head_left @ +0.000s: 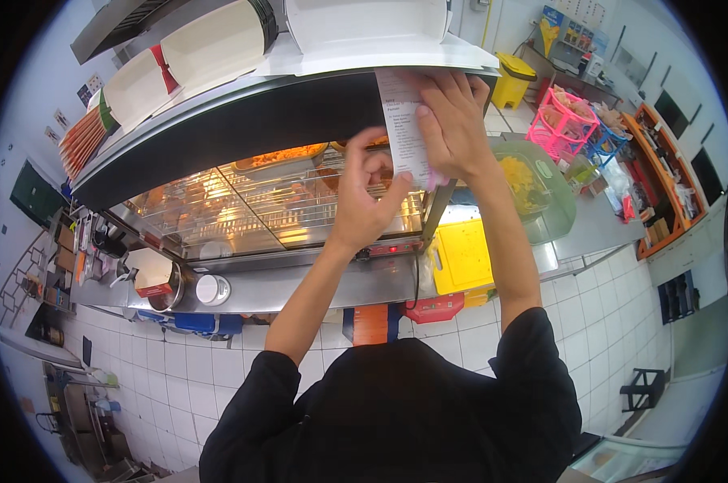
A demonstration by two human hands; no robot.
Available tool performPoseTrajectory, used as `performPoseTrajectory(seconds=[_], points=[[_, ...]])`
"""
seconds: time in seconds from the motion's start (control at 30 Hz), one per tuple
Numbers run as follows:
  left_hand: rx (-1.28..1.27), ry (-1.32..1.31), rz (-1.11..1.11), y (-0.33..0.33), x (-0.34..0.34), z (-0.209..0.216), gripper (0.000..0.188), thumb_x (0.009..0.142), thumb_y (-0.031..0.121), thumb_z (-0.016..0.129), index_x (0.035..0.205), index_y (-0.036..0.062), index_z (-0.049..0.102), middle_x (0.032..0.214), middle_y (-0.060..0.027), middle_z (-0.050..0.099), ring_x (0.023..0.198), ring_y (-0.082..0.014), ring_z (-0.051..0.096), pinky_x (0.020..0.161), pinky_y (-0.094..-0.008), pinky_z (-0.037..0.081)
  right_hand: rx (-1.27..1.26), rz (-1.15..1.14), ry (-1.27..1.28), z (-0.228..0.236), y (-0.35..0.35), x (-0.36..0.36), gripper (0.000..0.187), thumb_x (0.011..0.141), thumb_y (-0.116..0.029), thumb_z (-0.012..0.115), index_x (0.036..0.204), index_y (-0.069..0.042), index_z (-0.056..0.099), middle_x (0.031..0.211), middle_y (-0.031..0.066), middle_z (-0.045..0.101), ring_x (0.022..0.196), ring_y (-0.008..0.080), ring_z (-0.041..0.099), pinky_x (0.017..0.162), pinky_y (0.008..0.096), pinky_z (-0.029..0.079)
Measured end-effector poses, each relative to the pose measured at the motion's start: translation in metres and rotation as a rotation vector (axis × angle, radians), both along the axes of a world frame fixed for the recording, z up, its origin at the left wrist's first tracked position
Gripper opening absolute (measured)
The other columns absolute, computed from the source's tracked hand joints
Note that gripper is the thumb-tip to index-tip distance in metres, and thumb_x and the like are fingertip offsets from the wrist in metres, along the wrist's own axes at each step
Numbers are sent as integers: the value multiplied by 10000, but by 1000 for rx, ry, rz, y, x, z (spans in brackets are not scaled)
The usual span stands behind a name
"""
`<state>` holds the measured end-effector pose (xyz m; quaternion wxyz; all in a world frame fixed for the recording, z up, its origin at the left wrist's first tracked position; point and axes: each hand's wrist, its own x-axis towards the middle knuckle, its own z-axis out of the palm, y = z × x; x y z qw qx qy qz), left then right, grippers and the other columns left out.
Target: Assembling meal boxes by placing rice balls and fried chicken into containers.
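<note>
A long white printed receipt hangs down from the front edge of the food warmer's top. My right hand lies over its right side, the thumb on the paper and the fingers reaching up to the dark edge. At the receipt's lower left, my left hand has curled fingers and its thumb on the bottom end of the paper. A bit of pink shows beneath my right hand, too small to name. Behind the hands is the lit food warmer, with wire racks and trays of orange food inside.
Open paper boxes and a stack of folded cartons stand on the warmer's top. On the steel counter are a white round-topped device, a pot, a yellow board and a clear green tub. Pink baskets stand farther right.
</note>
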<state>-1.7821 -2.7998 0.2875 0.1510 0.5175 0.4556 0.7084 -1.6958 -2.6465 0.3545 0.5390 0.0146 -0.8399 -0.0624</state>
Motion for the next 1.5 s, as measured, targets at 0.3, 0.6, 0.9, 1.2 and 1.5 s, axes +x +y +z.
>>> performPoseTrajectory(seconds=[0.3, 0.6, 0.9, 1.2, 1.5], points=[[-101, 149, 51, 7, 10, -50, 188, 883, 169, 671, 1014, 41, 713, 984, -99, 650, 921, -193, 563, 835, -330, 444, -72, -16, -35, 1, -5, -3, 393, 862, -196, 481, 1190, -44, 636, 1266, 176, 548, 1153, 351, 463, 935, 436, 287], [-245, -76, -9, -18, 20, -116, 100, 888, 105, 666, 930, 15, 669, 883, -56, 610, 795, -113, 508, 755, -271, 409, -88, -5, 24, -3, -2, -8, 365, 831, -190, 513, 1143, -84, 672, 1232, 118, 561, 1109, 299, 472, 842, 443, 303], [-150, 72, -4, -26, 20, -141, 49, 903, 62, 620, 908, 16, 605, 940, -39, 626, 875, -98, 535, 830, -267, 420, -88, -1, 11, -3, -2, -9, 395, 830, -194, 504, 1176, -93, 664, 1221, 109, 561, 1101, 289, 473, 846, 427, 308], [-173, -483, -232, -27, 31, -172, 188, 957, 17, 560, 1110, 29, 451, 1089, -115, 669, 971, -132, 626, 903, -308, 475, -125, 26, -14, -1, -2, -7, 394, 844, -213, 481, 1168, -94, 670, 1222, 116, 554, 1126, 294, 460, 876, 427, 306], [-25, -913, -167, -22, 55, -182, 87, 991, 86, 552, 1018, 66, 472, 963, -103, 650, 784, -180, 629, 783, -355, 537, -131, 32, -6, -1, -1, -9, 390, 849, -210, 479, 1167, -90, 670, 1225, 133, 547, 1129, 316, 454, 889, 435, 306]])
